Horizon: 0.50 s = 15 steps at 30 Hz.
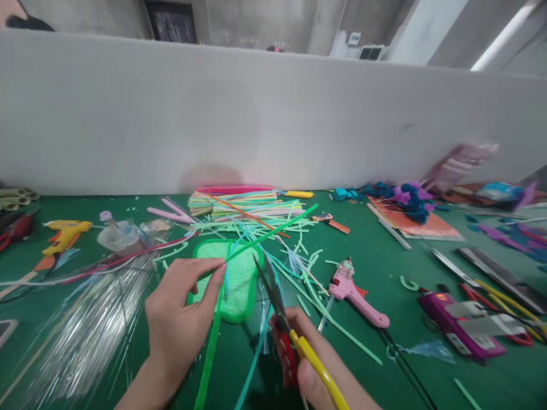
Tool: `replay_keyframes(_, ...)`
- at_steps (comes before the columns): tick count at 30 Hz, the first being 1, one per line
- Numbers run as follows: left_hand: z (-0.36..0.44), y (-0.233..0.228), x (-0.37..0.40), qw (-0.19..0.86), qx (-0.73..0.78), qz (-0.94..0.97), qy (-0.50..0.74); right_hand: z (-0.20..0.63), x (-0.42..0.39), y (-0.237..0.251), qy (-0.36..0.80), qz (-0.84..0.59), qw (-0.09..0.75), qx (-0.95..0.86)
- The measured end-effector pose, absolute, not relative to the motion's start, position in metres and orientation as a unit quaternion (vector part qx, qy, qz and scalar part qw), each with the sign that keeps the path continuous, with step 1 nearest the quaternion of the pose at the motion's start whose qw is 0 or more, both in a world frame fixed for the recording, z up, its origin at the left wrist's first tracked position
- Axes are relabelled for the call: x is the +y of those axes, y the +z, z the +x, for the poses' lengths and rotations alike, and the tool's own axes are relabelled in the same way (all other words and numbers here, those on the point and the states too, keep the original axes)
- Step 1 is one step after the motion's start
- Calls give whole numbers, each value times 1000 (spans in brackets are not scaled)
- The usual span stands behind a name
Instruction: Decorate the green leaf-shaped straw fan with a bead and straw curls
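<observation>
Head view: the left hand (183, 307) pinches a bright green strip (211, 347) between thumb and fingers, over a green panel (245, 280) with a raised rim lying on the table (384, 376). The right hand (316, 341) grips the scissors (277, 302) by their red and yellow handles, with the blades slightly parted and pointing up just beside the panel's right edge. Light blue strands (227, 276) cross the strip near the pinch, and a teal strip (251, 367) runs close below the blades. If the blades close carelessly, they could catch either of these along with the green strip, or nick the panel's rim. The strip's far end seems unsupported, so it might bend away instead of cutting cleanly. Swinging the tips leftward would bring them near the pinching fingertips. Pale green offcuts (359, 344) scattered nearby could snag or be mistaken for the wanted piece.
</observation>
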<state>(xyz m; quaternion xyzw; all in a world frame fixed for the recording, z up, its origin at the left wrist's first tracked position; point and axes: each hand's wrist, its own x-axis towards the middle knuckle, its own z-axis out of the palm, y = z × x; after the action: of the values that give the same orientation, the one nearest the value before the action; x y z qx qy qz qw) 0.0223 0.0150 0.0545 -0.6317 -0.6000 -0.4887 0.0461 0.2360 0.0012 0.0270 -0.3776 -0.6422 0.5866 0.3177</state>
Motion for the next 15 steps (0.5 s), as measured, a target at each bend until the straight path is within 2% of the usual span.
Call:
replay_keyframes(8, 40, 45, 11, -39, -546, -693, -469, 216, 7, 17, 578, -330, 307, -680)
replay_keyframes(15, 44, 39, 12, -52, -528, -714, -456, 217, 7, 10, 572, -334, 314, -681)
